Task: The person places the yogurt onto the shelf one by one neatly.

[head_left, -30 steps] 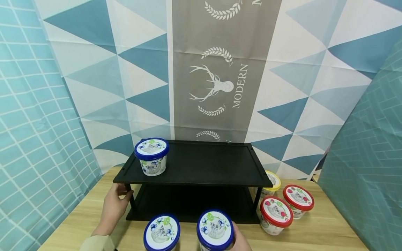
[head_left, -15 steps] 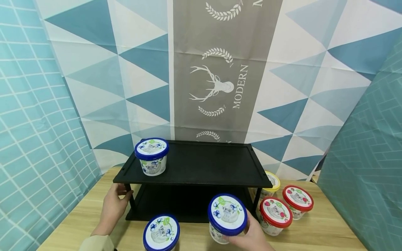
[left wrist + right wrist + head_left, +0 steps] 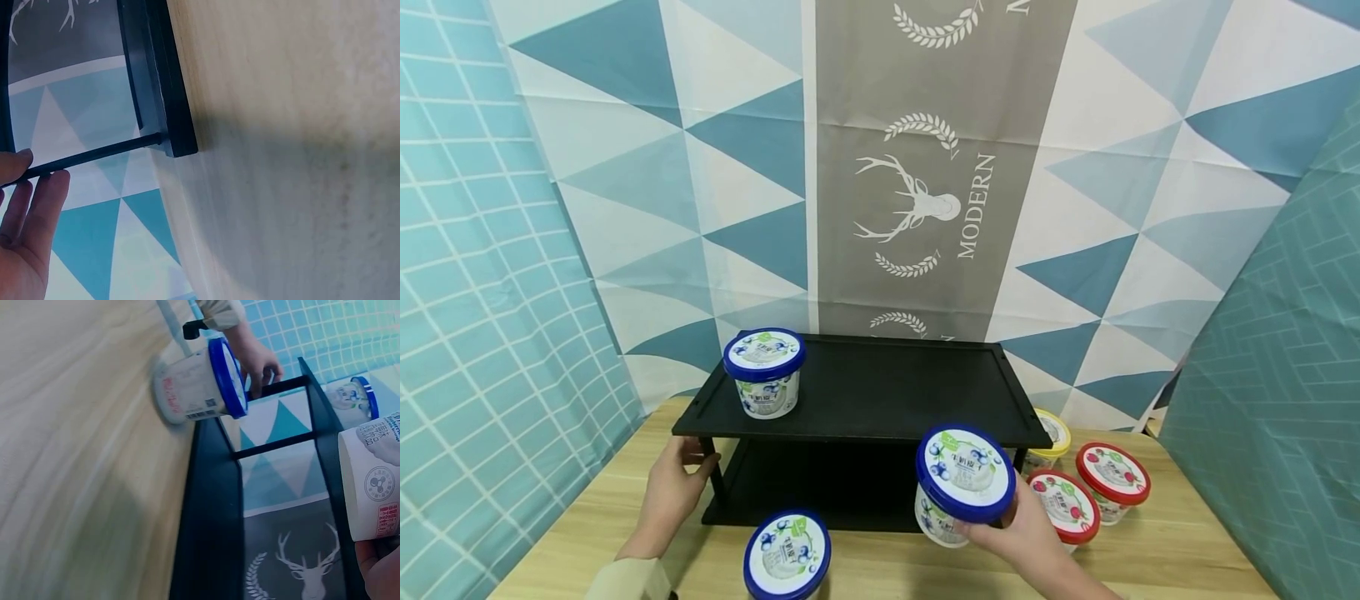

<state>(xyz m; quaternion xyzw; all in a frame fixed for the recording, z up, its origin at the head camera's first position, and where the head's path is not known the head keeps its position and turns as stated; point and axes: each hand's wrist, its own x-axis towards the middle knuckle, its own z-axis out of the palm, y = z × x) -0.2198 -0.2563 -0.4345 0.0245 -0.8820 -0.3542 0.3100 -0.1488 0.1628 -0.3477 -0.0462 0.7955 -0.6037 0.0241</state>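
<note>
In the head view my right hand [image 3: 1018, 533] grips a blue-lidded tub [image 3: 966, 475] with blueberries on its label, lifted in front of the shelf's right half. That held tub [image 3: 375, 481] also shows at the right edge of the right wrist view. My left hand [image 3: 673, 492] pinches the front left post of a black two-tier shelf [image 3: 895, 387]; in the left wrist view the thumb and fingers close round this thin post [image 3: 94, 153]. A second blue-lidded tub [image 3: 787, 554] stands on the table before the shelf. Another blue-lidded tub [image 3: 763, 375] sits on the top tier's left end.
Right of the shelf stand two red-lidded tubs, the nearer one [image 3: 1063, 504] partly behind my right hand and the farther one [image 3: 1112, 479] beside it. A yellow-lidded tub [image 3: 1051, 437] is partly hidden behind the shelf. Patterned cloth [image 3: 925, 200] hangs behind the wooden table [image 3: 1187, 550].
My right hand has raised the blue-lidded tub and carried it forward and right, from near the table's front to the shelf's front edge. The left hand stays on the post.
</note>
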